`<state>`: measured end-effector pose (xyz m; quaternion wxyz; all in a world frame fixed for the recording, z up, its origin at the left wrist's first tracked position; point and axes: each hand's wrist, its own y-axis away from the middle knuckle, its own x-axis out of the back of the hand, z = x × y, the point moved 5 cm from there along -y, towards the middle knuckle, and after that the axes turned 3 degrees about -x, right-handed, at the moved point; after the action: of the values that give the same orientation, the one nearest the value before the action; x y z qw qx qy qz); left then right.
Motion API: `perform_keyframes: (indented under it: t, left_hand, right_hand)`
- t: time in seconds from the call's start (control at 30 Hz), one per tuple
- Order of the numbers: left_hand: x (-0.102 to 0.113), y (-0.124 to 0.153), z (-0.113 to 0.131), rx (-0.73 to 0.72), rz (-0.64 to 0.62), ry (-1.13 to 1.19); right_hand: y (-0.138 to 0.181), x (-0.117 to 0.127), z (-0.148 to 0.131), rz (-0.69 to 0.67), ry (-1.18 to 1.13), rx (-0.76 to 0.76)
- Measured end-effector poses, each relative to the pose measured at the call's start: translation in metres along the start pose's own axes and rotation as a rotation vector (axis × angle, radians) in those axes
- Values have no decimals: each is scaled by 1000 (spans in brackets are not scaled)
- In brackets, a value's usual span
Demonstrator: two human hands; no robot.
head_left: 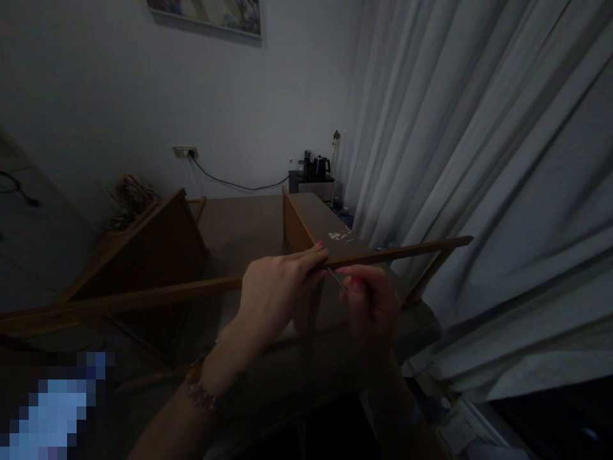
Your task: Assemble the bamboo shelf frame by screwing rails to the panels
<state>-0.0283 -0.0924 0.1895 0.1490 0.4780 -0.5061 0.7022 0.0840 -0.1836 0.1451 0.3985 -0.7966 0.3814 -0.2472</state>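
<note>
In the head view, a long wooden rail runs across the furniture frame, meeting an upright wooden panel. My left hand is closed round the rail at that joint, thumb and fingers on either side of it. Just to the right, my right hand pinches a thin bent metal rod that looks like a hex key. Its tip touches or nearly touches the rail's near side beside my left fingertips. Whatever it meets there is too small and dark to make out.
A larger wooden panel leans at the left. A grey-brown board lies beneath, with pale scraps on it. A kettle stands on a small cabinet at the back. White curtains hang on the right.
</note>
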Motion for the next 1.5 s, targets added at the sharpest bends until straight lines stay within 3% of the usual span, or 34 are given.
perform_keyframes:
  t: [0.13,0.23,0.33,0.47,0.57,0.7,0.83,0.93,1.1,1.2,1.3,1.5]
  left_hand:
    - [0,0,1,-3,-18,4]
    - [1,0,1,6,-25,0]
    - [1,0,0,17,-39,1]
    - [0,0,0,10,-32,8]
    - [0,0,1,-1,-10,2]
    - [0,1,0,10,-13,-11]
    - [0,1,0,17,-25,-3]
    - [1,1,0,13,-21,4]
    - [1,0,0,11,-24,18]
    - [1,0,0,11,-19,29]
    - [1,-1,0,14,-20,32]
    - [1,0,1,13,-26,23]
  right_hand:
    - [6,2,3,-104,-171,-59]
    - [10,5,5,-141,-128,-24]
    - [9,9,2,-150,52,89]
    - [8,18,-11,-41,458,351]
    - [8,16,-19,-25,650,413]
    - [9,4,-30,-57,650,302]
    - [8,-6,-31,-192,419,19]
    - [4,-2,-28,-264,345,-56]
    - [-7,23,-23,-250,475,193]
    - [-9,27,-24,-340,460,384]
    - [-9,24,-24,-417,417,444]
    - [-11,19,-27,-316,521,579]
